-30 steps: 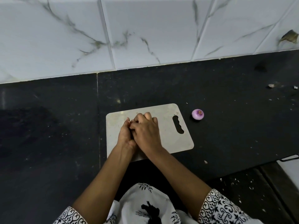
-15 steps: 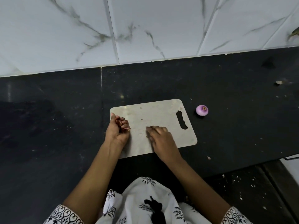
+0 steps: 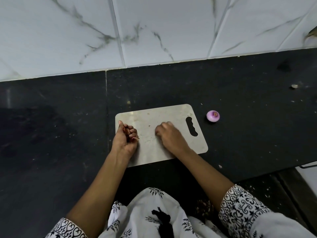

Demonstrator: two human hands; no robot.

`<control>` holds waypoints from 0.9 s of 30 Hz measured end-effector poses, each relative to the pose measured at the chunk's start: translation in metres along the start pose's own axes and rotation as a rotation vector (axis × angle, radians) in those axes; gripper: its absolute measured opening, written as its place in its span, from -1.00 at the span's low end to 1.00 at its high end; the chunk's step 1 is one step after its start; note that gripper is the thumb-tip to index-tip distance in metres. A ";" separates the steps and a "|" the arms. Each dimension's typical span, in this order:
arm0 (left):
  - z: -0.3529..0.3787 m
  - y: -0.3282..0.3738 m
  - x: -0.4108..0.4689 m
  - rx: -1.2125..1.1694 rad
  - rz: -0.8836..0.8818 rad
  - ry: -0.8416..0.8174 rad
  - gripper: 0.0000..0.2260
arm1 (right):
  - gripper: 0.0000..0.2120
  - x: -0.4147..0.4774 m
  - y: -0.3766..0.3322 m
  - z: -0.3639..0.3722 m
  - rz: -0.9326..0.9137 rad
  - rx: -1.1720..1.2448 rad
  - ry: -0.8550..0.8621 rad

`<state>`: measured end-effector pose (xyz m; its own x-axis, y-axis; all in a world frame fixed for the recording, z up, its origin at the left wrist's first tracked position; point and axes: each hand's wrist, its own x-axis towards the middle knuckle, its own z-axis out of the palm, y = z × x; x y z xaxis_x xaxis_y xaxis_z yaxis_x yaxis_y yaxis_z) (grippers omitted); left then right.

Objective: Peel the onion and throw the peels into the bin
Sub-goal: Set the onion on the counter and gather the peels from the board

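L hand [image 3: 126,140] grips brown onion peels [image 3: 127,133] over pale rectangular cutting board [image 3: 149,121]; R hand [image 3: 171,136] curled on board, grip unclear; peeled purple onion [image 3: 213,115] on black tabletop [image 3: 240,100], R of board.

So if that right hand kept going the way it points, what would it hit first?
Probably nothing close: the right hand aims across bare cutting board, past the left hand, then counter, then the tiled wall.
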<state>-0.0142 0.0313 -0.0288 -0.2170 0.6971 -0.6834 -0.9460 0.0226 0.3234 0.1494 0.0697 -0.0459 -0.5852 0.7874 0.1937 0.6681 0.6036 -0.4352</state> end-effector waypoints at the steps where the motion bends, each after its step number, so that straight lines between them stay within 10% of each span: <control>1: 0.000 0.000 -0.001 0.001 -0.003 0.005 -0.65 | -0.88 0.007 0.006 -0.004 0.146 0.129 0.051; 5: -0.003 0.000 -0.002 -0.012 -0.015 0.009 -0.65 | -0.90 0.027 0.019 -0.021 0.444 0.499 0.092; 20: -0.001 -0.001 -0.015 -0.012 -0.014 0.031 -0.66 | -0.89 0.045 0.010 -0.022 -0.065 -0.065 -0.353; 27: -0.002 -0.011 -0.016 0.010 -0.046 0.019 -0.66 | -0.89 -0.021 0.050 -0.060 0.569 0.753 0.015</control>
<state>-0.0013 0.0185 -0.0225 -0.1779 0.6817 -0.7097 -0.9527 0.0612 0.2976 0.2228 0.0908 -0.0188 -0.2529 0.9437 -0.2131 0.3759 -0.1071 -0.9204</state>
